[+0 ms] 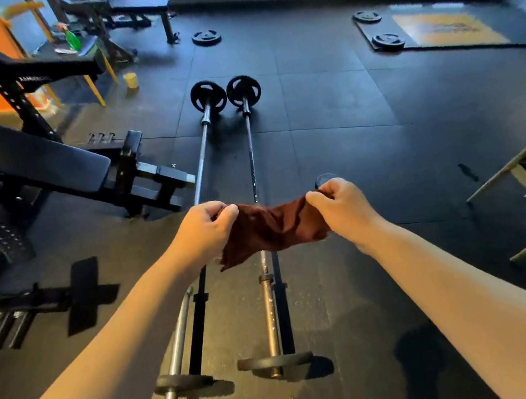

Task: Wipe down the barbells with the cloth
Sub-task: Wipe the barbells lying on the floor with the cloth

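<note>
Head view: creased dark-brown cloth (273, 228) between left hand (203, 229) and right hand (344, 205), each grip tight on one end.

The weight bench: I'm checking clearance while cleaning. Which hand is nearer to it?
Left. The left hand holds one end of the cloth just right of the weight bench; the right hand holds the cloth's other end, farther to the right.
</note>
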`<action>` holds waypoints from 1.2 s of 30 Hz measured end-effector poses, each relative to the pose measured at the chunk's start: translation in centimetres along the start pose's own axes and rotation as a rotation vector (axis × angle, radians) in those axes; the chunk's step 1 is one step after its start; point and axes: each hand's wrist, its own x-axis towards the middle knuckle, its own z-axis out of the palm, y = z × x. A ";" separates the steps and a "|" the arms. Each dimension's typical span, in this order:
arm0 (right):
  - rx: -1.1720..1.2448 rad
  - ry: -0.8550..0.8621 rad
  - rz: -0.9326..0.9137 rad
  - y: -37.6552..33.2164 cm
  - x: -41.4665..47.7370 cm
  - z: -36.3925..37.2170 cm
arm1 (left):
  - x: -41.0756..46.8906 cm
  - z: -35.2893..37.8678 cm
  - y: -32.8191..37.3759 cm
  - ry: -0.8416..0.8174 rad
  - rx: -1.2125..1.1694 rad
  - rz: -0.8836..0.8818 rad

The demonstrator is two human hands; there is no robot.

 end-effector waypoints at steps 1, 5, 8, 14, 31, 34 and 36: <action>0.010 -0.031 -0.003 -0.2 0.8 0.5 | 0.2 1.1 0.6 -0.011 -0.088 -0.042; 0.034 -0.227 -0.062 -1.5 3.4 1.6 | 1.8 5.2 3.8 -0.101 -0.385 -0.177; -0.080 -0.382 -0.169 -1.2 5.9 0.8 | 4.0 7.0 5.5 -0.234 -0.662 -0.291; 0.020 -0.265 -0.328 0.9 14.4 -3.4 | 10.8 10.6 7.5 0.171 -0.505 -0.208; 0.366 -0.572 0.228 5.1 40.3 -15.1 | 28.0 23.5 15.2 0.410 -0.655 -0.428; 0.487 -0.708 0.241 4.2 43.5 -13.1 | 31.0 22.7 14.3 0.391 -0.727 -0.449; 0.493 -0.830 0.187 3.0 45.6 -12.5 | 32.8 21.5 13.5 0.370 -0.801 -0.407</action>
